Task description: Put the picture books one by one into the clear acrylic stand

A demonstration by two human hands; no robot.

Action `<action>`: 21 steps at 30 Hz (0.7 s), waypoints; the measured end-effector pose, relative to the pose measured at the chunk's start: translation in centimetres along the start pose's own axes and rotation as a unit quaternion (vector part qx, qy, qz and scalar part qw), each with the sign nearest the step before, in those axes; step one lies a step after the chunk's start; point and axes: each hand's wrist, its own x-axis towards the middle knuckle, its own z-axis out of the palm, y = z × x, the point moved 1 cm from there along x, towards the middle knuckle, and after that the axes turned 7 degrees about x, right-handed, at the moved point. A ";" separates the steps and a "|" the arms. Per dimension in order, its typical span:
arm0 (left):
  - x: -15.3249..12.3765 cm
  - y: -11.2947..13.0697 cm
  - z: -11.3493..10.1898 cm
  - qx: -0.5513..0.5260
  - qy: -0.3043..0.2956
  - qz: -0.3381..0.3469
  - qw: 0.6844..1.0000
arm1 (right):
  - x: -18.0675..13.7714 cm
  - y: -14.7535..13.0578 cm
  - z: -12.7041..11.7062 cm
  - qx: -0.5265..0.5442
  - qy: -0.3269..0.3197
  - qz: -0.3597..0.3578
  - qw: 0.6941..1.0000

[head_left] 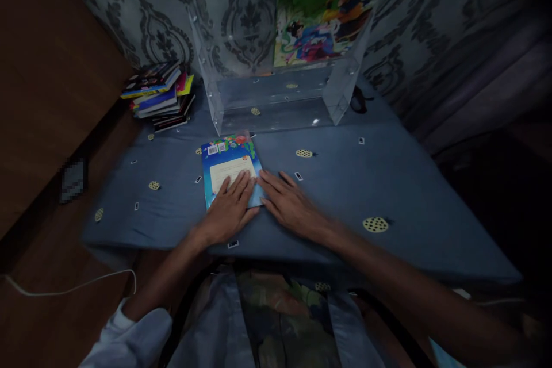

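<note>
A blue book (pixel 232 155) lies closed on the cloth-covered table, with a barcode near its far left corner and a pale text panel in the middle. My left hand (pixel 230 207) rests flat on its near part, fingers stretched over the panel. At the book's right edge, my right hand (pixel 288 201) lies with its fingers extended, the fingertips touching or close to that edge. Part of the panel and the book's near edge are hidden under my left hand.
A clear acrylic stand (pixel 276 115) is just beyond the book, with a green illustrated picture (pixel 323 23) upright in it or behind it. An uneven stack of books (pixel 161 95) sits at the back left. A dark object (pixel 359 102) lies right of the stand. The blue tablecloth (pixel 336 195) has pineapple prints.
</note>
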 end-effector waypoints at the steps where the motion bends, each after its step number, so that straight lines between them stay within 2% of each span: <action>1: 0.5 -0.4 -0.2 -0.015 -0.009 0.012 1.000 | 0.0 0.0 0.0 0.006 0.007 -0.001 1.000; 6: 3.7 -2.7 -0.6 -0.066 -0.025 0.020 0.997 | -0.3 0.5 0.4 0.011 0.044 -0.004 0.999; 10: 7.3 -4.0 0.0 -0.049 0.015 -0.013 0.999 | 0.1 -0.6 0.0 -0.007 0.076 -0.017 0.997; 12: 8.9 -4.6 0.3 -0.038 0.053 -0.030 0.997 | 0.7 -2.6 -0.4 0.001 0.082 -0.057 0.995; 15: 10.7 -5.3 0.4 -0.039 0.106 -0.038 0.993 | 1.8 -7.4 -0.3 0.073 0.053 -0.166 0.982; 18: 11.4 -6.0 0.3 -0.052 0.142 -0.033 0.988 | 2.2 -12.7 1.8 0.147 -0.029 -0.300 0.942; 21: 11.4 -6.6 0.5 -0.081 0.164 -0.027 0.983 | 2.3 -16.4 4.7 0.202 -0.064 -0.335 0.918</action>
